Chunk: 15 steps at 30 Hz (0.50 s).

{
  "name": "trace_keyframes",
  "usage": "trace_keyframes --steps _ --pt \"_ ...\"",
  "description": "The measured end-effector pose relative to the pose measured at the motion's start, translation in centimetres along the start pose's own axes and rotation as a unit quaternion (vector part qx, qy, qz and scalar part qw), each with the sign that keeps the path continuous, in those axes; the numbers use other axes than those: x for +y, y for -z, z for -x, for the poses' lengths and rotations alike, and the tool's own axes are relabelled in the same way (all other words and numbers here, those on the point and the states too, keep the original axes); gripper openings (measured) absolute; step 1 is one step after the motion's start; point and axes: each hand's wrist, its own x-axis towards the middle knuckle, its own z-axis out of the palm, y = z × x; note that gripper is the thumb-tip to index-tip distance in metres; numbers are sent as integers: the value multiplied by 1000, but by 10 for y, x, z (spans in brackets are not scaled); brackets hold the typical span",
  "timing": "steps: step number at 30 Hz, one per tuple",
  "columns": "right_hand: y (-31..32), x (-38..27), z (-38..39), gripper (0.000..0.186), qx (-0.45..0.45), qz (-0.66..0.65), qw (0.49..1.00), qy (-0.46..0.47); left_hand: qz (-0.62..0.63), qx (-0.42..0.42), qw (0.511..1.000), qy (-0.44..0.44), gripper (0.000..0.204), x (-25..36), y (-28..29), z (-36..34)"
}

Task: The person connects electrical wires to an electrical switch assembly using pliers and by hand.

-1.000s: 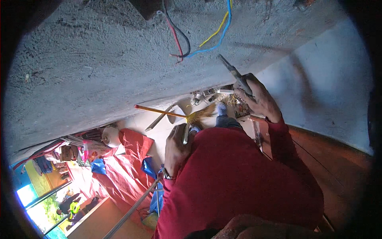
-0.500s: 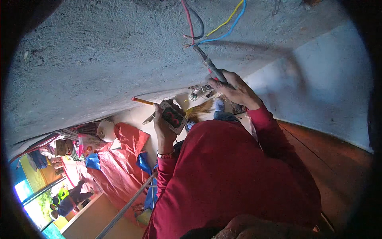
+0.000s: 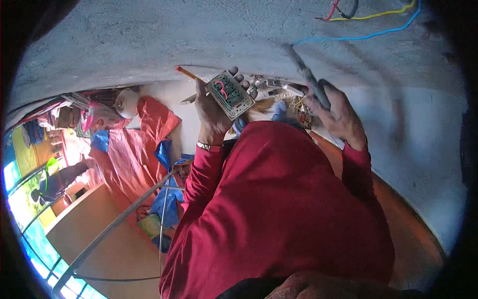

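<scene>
My left hand point(image 3: 211, 117) holds a rectangular electrical switch plate point(image 3: 238, 107), its back turned up, with a short red wire looped across dark green modules. A thin orange-yellow stick point(image 3: 187, 73) with a red end also pokes out from that hand; its kind I cannot make out. In my right hand point(image 3: 341, 114) is a pair of pliers point(image 3: 309, 74), somewhat blurred, raised toward the rough grey wall. The jaws meet the free end of a blue wire point(image 3: 368, 37). Above hang a yellow wire point(image 3: 386, 16), a red wire point(image 3: 332, 10) and a black wire point(image 3: 353, 11).
Below the wall, small fittings and coiled wires point(image 3: 301, 112) lie by my feet with a broom point(image 3: 262, 105). An orange tarpaulin point(image 3: 129, 154) spreads at left, near a metal pole point(image 3: 114, 224). Another person point(image 3: 62, 182) is at the far left.
The blue wire has been drawn out straight and apart from the others, with the pliers at its end. My view has shifted, and the switch plate's back now shows more fully.
</scene>
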Motion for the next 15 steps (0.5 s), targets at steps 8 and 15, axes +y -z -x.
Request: trace_keyframes --steps 8,15 --pt "8 -21 25 34 -78 79 992 57 -11 -82 997 2 99 -2 -23 -25" --pt "10 -22 30 29 -49 79 991 101 -87 -98 991 -14 101 -10 -43 -43"
